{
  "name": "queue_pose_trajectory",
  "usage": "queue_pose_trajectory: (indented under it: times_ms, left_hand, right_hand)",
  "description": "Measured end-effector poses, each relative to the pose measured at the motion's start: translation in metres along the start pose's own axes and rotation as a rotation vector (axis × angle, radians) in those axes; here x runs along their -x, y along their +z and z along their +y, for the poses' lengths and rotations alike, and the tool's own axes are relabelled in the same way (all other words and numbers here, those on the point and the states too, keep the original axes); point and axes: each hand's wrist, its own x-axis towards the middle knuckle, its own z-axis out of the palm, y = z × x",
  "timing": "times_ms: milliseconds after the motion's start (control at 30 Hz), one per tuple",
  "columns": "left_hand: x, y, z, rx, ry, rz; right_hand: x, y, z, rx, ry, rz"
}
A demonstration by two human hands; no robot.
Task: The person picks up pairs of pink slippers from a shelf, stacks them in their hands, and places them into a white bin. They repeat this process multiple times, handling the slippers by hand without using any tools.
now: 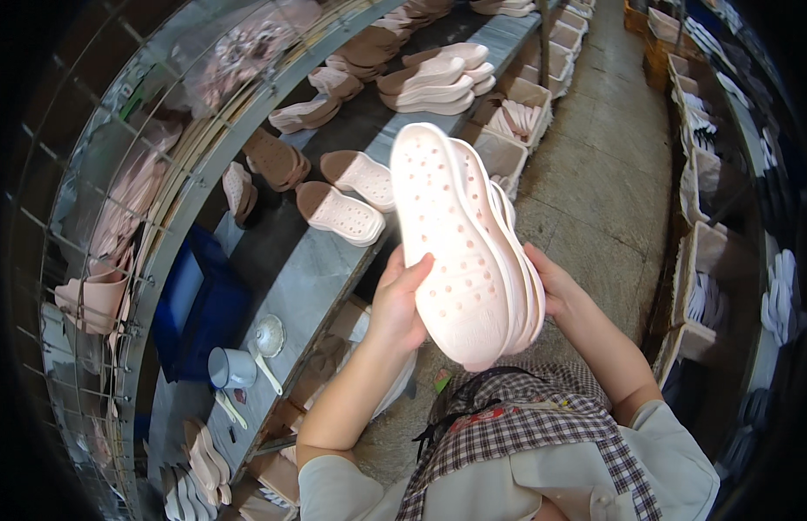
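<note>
Sole stack [456, 252] btwn L fingers [413, 277] & R fingers [544, 271], held at lower half.

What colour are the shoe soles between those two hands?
The shoe soles are a pale, creamy pink, best seen in the head view.

Sole: the front pale sole [451, 234], between the left hand [402, 300] and the right hand [547, 282], bears a faint raised mark [480, 334] at its lower end, just below and to the right of the left thumb; it looks like lettering, but is too pale to read.
Apron: the checked apron [542, 425], below both hands, carries a red mark [483, 418] on its upper part; whether it is lettering or a picture cannot be told.
Bag: on the clear bag [243, 56], well up and left of the left hand, any print is lost in creases and glare.
Readable text: none.
</note>
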Motion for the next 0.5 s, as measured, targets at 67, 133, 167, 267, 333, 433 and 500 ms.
queue_pose_trajectory:
  times_ms: [67, 133, 167, 267, 333, 433, 500]
  left_hand:
    - [0.001, -0.013, 0.015, 0.049, 0.098, 0.074]
    - [0.001, -0.032, 0.032, 0.141, 0.161, 0.162]
    - [0.001, -0.042, 0.041, 0.187, 0.213, 0.19]
    - [0.005, -0.076, 0.066, 0.34, 0.236, 0.215]
    - [0.013, -0.095, 0.078, 0.431, 0.211, 0.27]
    - [0.023, -0.116, 0.092, 0.495, 0.253, 0.33]
    - [0.03, -0.125, 0.099, 0.541, 0.283, 0.291]
  right_hand:
    - [-0.037, 0.011, -0.003, 0.031, 0.064, -0.061]
    - [-0.069, 0.021, -0.003, 0.125, 0.077, -0.075]
    - [-0.088, 0.026, -0.001, 0.157, 0.074, -0.109]
    - [-0.141, 0.038, 0.006, 0.245, 0.044, -0.18]
    - [-0.173, 0.043, 0.007, 0.279, 0.049, -0.241]
    - [-0.22, 0.052, 0.011, 0.214, 0.147, -0.208]
    - [-0.242, 0.058, 0.016, 0.26, 0.094, -0.091]
